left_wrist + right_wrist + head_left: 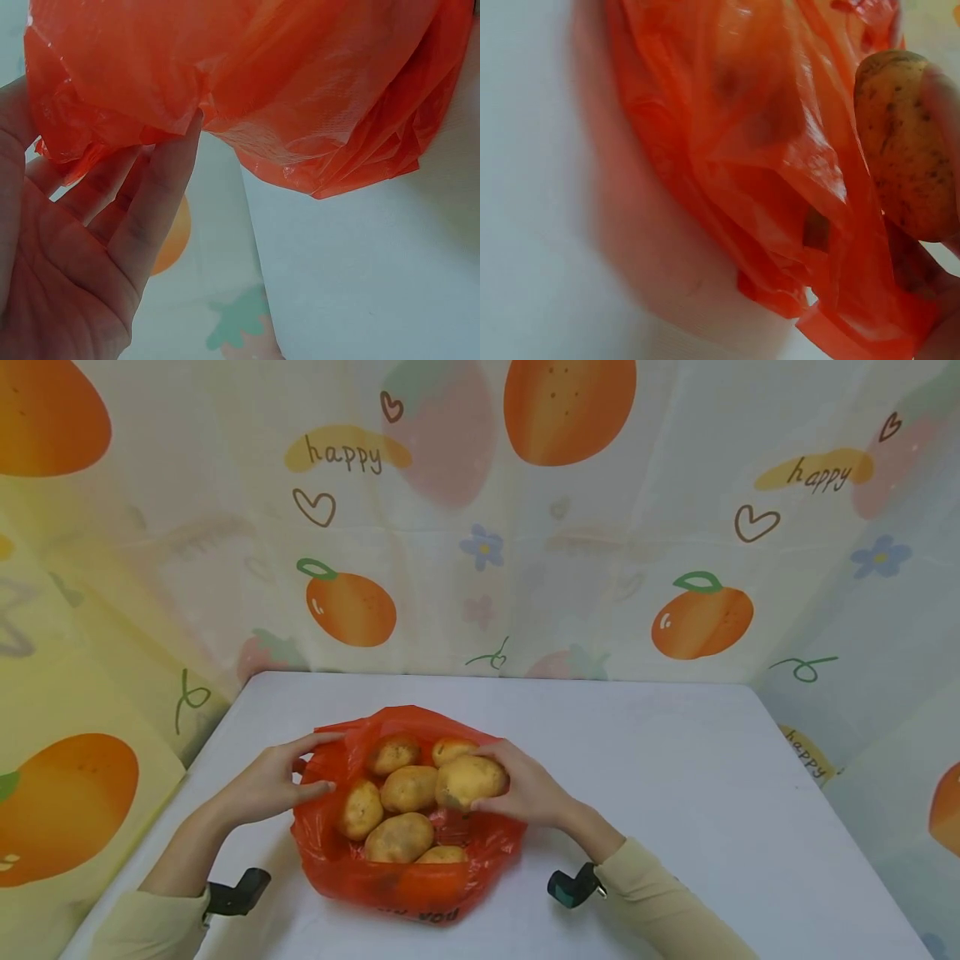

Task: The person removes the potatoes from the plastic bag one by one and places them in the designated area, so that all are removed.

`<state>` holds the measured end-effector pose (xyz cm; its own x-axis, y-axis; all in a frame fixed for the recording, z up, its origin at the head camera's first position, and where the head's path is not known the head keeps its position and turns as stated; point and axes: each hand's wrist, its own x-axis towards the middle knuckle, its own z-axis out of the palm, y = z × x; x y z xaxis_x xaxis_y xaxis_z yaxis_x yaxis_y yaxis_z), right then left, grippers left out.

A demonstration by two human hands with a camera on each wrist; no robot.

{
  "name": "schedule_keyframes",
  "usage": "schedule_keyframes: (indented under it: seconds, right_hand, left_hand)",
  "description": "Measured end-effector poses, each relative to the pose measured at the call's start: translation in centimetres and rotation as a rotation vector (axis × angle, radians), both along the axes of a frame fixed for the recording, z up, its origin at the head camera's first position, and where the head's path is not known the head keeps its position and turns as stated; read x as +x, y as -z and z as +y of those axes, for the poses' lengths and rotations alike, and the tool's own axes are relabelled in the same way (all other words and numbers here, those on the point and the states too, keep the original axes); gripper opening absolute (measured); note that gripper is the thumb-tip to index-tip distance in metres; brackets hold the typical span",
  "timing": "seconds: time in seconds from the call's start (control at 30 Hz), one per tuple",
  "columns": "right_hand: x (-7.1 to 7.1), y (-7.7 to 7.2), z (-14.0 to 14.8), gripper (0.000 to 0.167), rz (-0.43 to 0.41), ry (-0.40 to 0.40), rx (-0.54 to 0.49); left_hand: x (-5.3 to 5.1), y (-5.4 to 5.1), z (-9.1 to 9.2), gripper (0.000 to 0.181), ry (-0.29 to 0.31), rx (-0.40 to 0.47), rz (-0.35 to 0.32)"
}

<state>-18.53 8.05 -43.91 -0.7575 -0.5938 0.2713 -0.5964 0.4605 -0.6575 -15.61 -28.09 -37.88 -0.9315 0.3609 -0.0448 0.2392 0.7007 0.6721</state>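
Head, bag: I see the red bag (pixel 360 881) on the table (pixel 660 827), toward 7 o'clock, mouth up.
Head, potato: I have one potato (pixel 472 781) at the mouth's 3 o'clock; other potatoes (pixel 400 837) sit inside from 11 round to 5.
Head, hands: my left hand (pixel 270 785) is at the bag's 9 o'clock, thumb and index spread apart; my right hand (pixel 528 785), at 3, grips the potato, thumb one side, fingers the other.
Left wrist, bag film: fills 12 o'clock, thin, creased. I'd call it light, limp, slippery, easily torn; best held by a gathered fold of rim.
Left wrist, fingers: at 8 o'clock, fairly straight against the film, no pinch that I can see.
Right wrist, potato: at 2 o'clock, speckled skin, clamped in my hand; bag film drapes beside it and over part of the hand.
Right wrist, handling: I'd guess firm, solid, fairly heavy for its size, smooth enough to roll; skin may bruise. I'd span it across the middle, film kept out of the grip.
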Motion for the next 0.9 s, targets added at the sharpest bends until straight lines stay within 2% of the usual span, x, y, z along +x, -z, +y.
schedule_keyframes:
  seconds: [0.17,0.5,0.73,0.9]
  right_hand:
    - [-0.5,-0.6,0.5,0.063,-0.011,0.007,-0.036]
    - [-1.3,-1.9,2.1,0.062,-0.097,0.058,-0.072]
    - [-1.7,-2.6,3.2,0.063,-0.210,0.122,-0.134]
    - [-2.3,-3.0,4.0,0.064,-0.231,0.177,-0.157]
  left_hand:
    - [0.0,0.0,0.0,0.058,0.000,-0.007,0.010]
    - [0.1,-0.1,0.0,0.059,-0.005,0.000,-0.004]
    - [0.2,-0.1,-0.1,0.060,-0.006,0.008,-0.018]
    - [0.1,-0.2,-0.2,0.060,-0.006,0.006,-0.015]
